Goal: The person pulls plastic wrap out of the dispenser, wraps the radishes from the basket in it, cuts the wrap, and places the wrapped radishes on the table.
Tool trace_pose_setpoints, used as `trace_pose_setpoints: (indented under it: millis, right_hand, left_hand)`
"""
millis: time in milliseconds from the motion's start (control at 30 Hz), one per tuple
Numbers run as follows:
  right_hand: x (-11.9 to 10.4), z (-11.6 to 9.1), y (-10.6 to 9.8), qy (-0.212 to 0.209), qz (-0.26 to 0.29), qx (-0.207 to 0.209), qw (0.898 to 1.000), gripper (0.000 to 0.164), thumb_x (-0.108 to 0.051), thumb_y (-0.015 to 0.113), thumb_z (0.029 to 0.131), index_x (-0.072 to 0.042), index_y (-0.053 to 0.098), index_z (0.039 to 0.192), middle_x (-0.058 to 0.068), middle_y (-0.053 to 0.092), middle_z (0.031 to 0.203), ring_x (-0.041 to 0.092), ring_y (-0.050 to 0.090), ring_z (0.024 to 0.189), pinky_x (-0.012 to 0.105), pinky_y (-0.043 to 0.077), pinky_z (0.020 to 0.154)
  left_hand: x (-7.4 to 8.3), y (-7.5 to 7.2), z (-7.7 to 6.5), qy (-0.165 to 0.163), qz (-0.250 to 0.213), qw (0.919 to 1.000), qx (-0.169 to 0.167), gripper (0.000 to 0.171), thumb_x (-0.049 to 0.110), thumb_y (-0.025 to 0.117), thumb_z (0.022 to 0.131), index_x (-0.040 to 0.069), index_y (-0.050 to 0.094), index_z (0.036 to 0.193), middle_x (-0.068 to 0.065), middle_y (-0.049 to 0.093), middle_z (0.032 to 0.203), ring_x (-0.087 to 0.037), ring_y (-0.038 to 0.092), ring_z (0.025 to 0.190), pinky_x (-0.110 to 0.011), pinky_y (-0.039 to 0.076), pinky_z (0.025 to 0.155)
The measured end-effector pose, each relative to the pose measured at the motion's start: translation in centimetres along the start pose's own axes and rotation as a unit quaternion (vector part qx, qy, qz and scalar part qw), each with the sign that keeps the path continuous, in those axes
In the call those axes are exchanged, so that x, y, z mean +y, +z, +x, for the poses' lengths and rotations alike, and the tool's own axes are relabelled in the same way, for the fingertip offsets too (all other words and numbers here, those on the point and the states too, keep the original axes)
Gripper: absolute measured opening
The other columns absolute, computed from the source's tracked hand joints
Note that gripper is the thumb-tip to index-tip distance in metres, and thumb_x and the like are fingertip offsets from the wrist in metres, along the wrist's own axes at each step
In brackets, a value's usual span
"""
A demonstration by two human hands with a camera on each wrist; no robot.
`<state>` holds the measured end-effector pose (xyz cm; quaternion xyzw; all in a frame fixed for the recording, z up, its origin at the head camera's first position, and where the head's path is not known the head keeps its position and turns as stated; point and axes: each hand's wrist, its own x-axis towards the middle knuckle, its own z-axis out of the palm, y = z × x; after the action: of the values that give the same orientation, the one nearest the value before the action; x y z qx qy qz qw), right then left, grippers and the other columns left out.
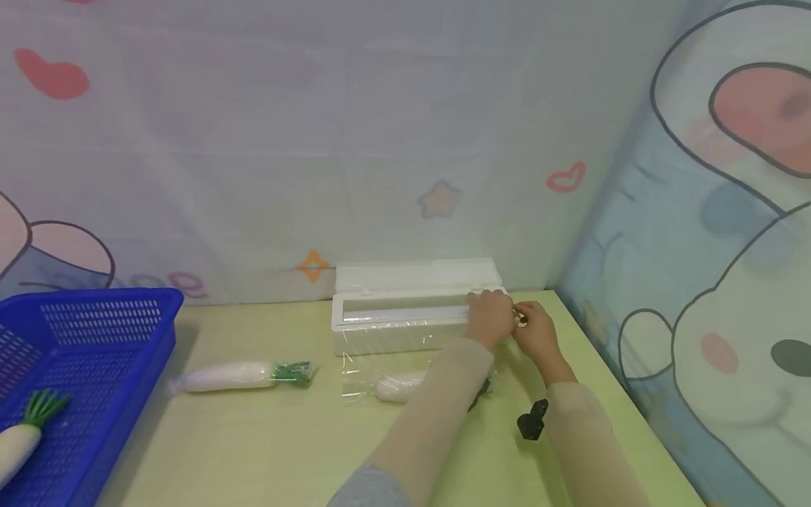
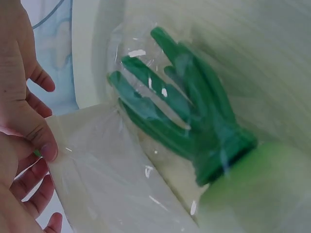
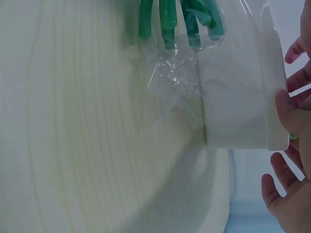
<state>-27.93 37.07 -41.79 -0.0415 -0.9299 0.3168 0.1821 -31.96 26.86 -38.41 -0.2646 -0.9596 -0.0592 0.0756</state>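
Note:
A white cling film dispenser [image 1: 399, 338] stands against the back wall with its lid raised. Clear cling film [image 1: 357, 380] hangs from its front over a white radish [image 1: 398, 387], partly hidden behind the left arm. The radish's green leaves [image 2: 175, 97] show through the film in the left wrist view. My left hand [image 1: 491, 317] grips the dispenser's right end, a thumb lying on the front edge. Close beside it, my right hand [image 1: 535, 334] has bent fingers at that same end. A small green bit [image 3: 293, 137] shows between the hands; what the right fingers hold is unclear.
A wrapped radish [image 1: 234, 377] lies on the table left of the dispenser. A blue basket [image 1: 146, 366] with a bare radish [image 1: 19, 447] stands at the far left. Printed cloth walls border the table [image 1: 253, 451] at the back and right.

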Motion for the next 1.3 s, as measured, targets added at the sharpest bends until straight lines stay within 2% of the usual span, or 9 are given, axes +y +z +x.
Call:
trace_pose_setpoints:
  millis: [100, 267, 567, 667, 800, 900, 1033, 1167, 1300]
  right_hand:
    - [-0.1, 0.0, 0.2, 0.0, -0.009, 0.005, 1.0, 0.037, -0.004, 0.056, 0.091, 0.012, 0.056, 0.125, 0.025, 0.052, 0.125, 0.042, 0.055, 0.106, 0.05, 0.046, 0.09]
    - [-0.2, -0.1, 0.0, 0.001, -0.017, 0.013, 1.0, 0.036, -0.006, 0.058, 0.091, 0.01, 0.059, 0.123, 0.024, 0.054, 0.121, 0.04, 0.055, 0.103, 0.05, 0.046, 0.088]
    - [-0.3, -0.5, 0.3, -0.014, -0.043, 0.024, 0.999, 0.036, -0.009, 0.062, 0.09, 0.009, 0.061, 0.121, 0.022, 0.056, 0.119, 0.038, 0.057, 0.099, 0.049, 0.046, 0.085]
    - [-0.3, -0.5, 0.4, -0.02, -0.056, 0.03, 0.998, 0.036, -0.01, 0.064, 0.09, 0.008, 0.062, 0.121, 0.021, 0.057, 0.119, 0.037, 0.058, 0.098, 0.049, 0.047, 0.084]
    - [-0.5, -0.5, 0.2, -0.01, -0.077, 0.028, 0.997, 0.037, -0.014, 0.065, 0.09, 0.006, 0.062, 0.122, 0.018, 0.057, 0.122, 0.035, 0.059, 0.096, 0.048, 0.048, 0.081]
    - [-0.8, -0.5, 0.0, -0.004, -0.09, 0.024, 0.996, 0.038, -0.017, 0.065, 0.091, 0.004, 0.062, 0.123, 0.017, 0.057, 0.125, 0.036, 0.059, 0.099, 0.048, 0.048, 0.081]
    - [-1.1, -0.3, -0.1, 0.0, -0.105, 0.017, 0.994, 0.041, -0.02, 0.066, 0.09, 0.004, 0.061, 0.124, 0.018, 0.056, 0.127, 0.038, 0.056, 0.111, 0.051, 0.048, 0.086]
    - [-1.1, -0.3, 0.0, 0.009, -0.122, 0.011, 0.992, 0.042, -0.023, 0.066, 0.09, 0.003, 0.062, 0.123, 0.017, 0.056, 0.126, 0.038, 0.054, 0.115, 0.052, 0.048, 0.085]
    - [-1.1, -0.3, -0.1, 0.003, -0.13, 0.014, 0.991, 0.044, -0.026, 0.068, 0.09, 0.003, 0.063, 0.122, 0.016, 0.057, 0.126, 0.038, 0.056, 0.112, 0.052, 0.05, 0.08]
  left_hand:
    - [-0.3, -0.2, -0.1, 0.005, 0.006, 1.0, 0.006, 0.021, 0.043, 0.061, 0.093, 0.026, 0.072, 0.1, 0.01, 0.066, 0.097, -0.011, 0.059, 0.095, -0.037, 0.043, 0.091]
    - [-0.4, -0.7, -0.3, 0.01, -0.011, 0.9999, 0.004, 0.023, 0.045, 0.065, 0.089, 0.024, 0.072, 0.098, 0.01, 0.068, 0.095, -0.01, 0.061, 0.093, -0.034, 0.043, 0.089]
    - [-0.9, -0.5, 0.0, 0.019, -0.04, 0.999, 0.001, 0.019, 0.036, 0.065, 0.091, 0.019, 0.073, 0.092, 0.008, 0.07, 0.093, -0.009, 0.064, 0.09, -0.028, 0.049, 0.087]
    - [-1.2, -0.8, 0.1, 0.024, -0.061, 0.9978, 0.001, 0.016, 0.03, 0.066, 0.09, 0.016, 0.073, 0.086, 0.007, 0.069, 0.088, -0.009, 0.064, 0.085, -0.025, 0.051, 0.081]
    - [-1.6, -1.4, 0.0, 0.026, -0.117, 0.9927, -0.009, 0.015, 0.023, 0.07, 0.087, 0.011, 0.071, 0.078, 0.003, 0.068, 0.079, -0.01, 0.062, 0.075, -0.023, 0.051, 0.073]
    - [-1.8, -1.8, -0.1, 0.027, -0.146, 0.9887, -0.018, 0.015, 0.022, 0.071, 0.086, 0.008, 0.072, 0.078, 0.001, 0.068, 0.078, -0.012, 0.061, 0.073, -0.022, 0.051, 0.071]
    - [-2.1, -1.9, 0.0, 0.025, -0.145, 0.9888, -0.027, 0.016, 0.024, 0.07, 0.088, 0.008, 0.073, 0.083, 0.001, 0.069, 0.083, -0.012, 0.063, 0.079, -0.022, 0.051, 0.073]
    - [-2.5, -1.6, 0.0, 0.031, -0.144, 0.9887, -0.031, 0.016, 0.021, 0.066, 0.09, 0.008, 0.074, 0.084, 0.001, 0.07, 0.086, -0.013, 0.064, 0.083, -0.022, 0.051, 0.075]
    - [-3.5, -1.3, 0.2, 0.059, -0.147, 0.9874, -0.012, 0.022, 0.012, 0.062, 0.09, 0.008, 0.068, 0.07, 0.001, 0.067, 0.073, -0.012, 0.059, 0.07, -0.022, 0.05, 0.067]
